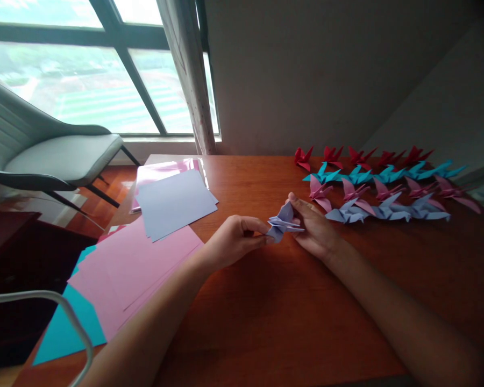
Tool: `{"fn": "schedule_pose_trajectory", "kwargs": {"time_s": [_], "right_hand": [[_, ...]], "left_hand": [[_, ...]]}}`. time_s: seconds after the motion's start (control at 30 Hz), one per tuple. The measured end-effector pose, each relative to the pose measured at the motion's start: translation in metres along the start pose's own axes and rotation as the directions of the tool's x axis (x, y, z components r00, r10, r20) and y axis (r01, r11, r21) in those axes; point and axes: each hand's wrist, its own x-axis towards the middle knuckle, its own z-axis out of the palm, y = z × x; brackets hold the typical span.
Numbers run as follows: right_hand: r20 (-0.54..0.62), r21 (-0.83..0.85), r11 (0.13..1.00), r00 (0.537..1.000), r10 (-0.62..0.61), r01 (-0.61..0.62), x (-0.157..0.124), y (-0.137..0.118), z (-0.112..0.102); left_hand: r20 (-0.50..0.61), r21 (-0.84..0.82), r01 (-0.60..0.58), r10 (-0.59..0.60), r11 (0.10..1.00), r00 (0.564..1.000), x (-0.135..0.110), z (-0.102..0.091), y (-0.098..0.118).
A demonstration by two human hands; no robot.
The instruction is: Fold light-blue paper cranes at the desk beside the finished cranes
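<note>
A pale lavender origami crane (284, 221) is held above the table between my two hands. My left hand (240, 239) pinches its left end between thumb and fingers. My right hand (312, 226) is closed on its right side, with the thumb up by a raised wing; some of those fingers are hidden behind the paper. Just right of my right hand lies a row of finished lavender cranes (391, 209). Behind it stand rows of pink cranes (353, 191), turquoise cranes (357, 174) and red cranes (361, 156).
Lavender paper sheets (177, 204) lie on a clear plastic packet (165, 171) at the back left of the wooden table (258, 312). Nearer are pink sheets (141, 263) over turquoise sheets (72, 322). A grey chair (64, 156) stands by the window.
</note>
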Motion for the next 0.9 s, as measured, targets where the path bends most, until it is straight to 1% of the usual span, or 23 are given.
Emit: {"fn": "schedule_pose_trajectory", "kwargs": {"time_s": [0.07, 0.17, 0.27, 0.37, 0.5, 0.63, 0.7, 0.8, 0.9], "right_hand": [[-0.022, -0.002, 1.0, 1.0, -0.021, 0.021, 0.0, -0.001, 0.0], [-0.093, 0.038, 0.998, 0.994, -0.055, 0.058, -0.001, -0.001, 0.002], [-0.125, 0.086, 0.995, 0.991, -0.043, 0.054, -0.002, -0.002, 0.003], [-0.104, 0.116, 0.992, 0.994, -0.032, 0.044, -0.002, -0.002, 0.004], [-0.052, 0.154, 0.987, 0.998, -0.045, 0.052, -0.003, -0.002, 0.005], [-0.013, 0.143, 0.99, 1.0, -0.006, 0.008, -0.005, -0.003, 0.006], [0.007, 0.12, 0.993, 1.0, 0.008, -0.009, -0.006, -0.003, 0.007], [0.024, 0.067, 0.998, 1.0, 0.0, -0.002, -0.008, -0.004, 0.006], [0.015, 0.027, 1.0, 1.0, -0.003, 0.002, -0.008, -0.004, 0.006]], "left_hand": [[-0.056, 0.083, 0.034, -0.029, 0.996, 0.998, 0.001, 0.0, -0.004], [-0.158, 0.151, 0.071, -0.047, 0.986, 0.986, 0.001, 0.001, -0.011], [-0.223, 0.2, 0.024, 0.021, 0.98, 0.975, 0.002, 0.001, -0.014], [-0.251, 0.231, -0.037, 0.096, 0.972, 0.963, 0.003, 0.002, -0.015], [-0.254, 0.302, -0.068, 0.149, 0.951, 0.956, 0.004, 0.004, -0.015], [-0.248, 0.411, -0.095, 0.211, 0.907, 0.945, 0.003, 0.006, -0.015], [-0.219, 0.466, -0.14, 0.266, 0.874, 0.939, 0.001, 0.007, -0.014], [-0.169, 0.534, -0.212, 0.349, 0.819, 0.922, 0.0, 0.008, -0.012], [-0.132, 0.564, -0.26, 0.397, 0.783, 0.908, -0.002, 0.008, -0.011]]}}
